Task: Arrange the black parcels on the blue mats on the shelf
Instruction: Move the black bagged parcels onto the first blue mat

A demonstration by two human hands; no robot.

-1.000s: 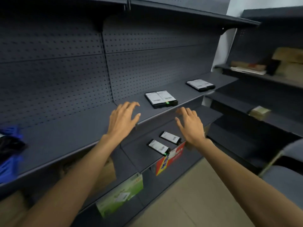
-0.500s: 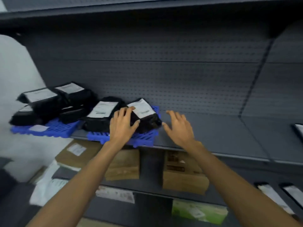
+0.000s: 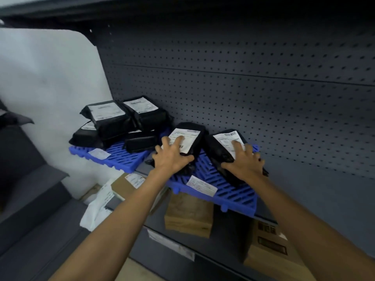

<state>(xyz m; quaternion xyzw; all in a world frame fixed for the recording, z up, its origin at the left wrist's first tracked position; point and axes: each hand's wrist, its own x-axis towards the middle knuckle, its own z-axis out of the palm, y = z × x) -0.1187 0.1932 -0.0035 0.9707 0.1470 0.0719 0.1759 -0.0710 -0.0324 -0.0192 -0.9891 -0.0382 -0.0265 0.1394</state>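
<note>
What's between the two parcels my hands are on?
Head view: only bare blue mat slats between the left parcel under the left hand and the right parcel under the right hand.
</note>
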